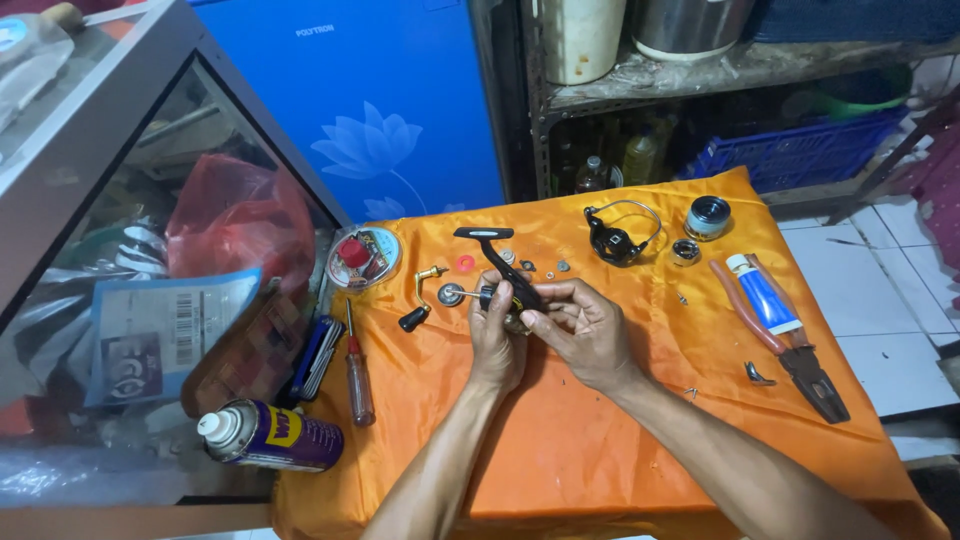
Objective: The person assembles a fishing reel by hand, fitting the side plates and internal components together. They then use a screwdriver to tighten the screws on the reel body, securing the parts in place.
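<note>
A black, angular fishing reel body (505, 280) with a thin metal shaft is held just above the orange satin cloth (560, 440) covering the bench. The left hand (497, 340) cups it from below; the right hand (580, 330) pinches its side. Nearby lie a gold crank handle (420, 297), a red-handled screwdriver (356, 375) and rubber-gripped pliers (790, 350).
</note>
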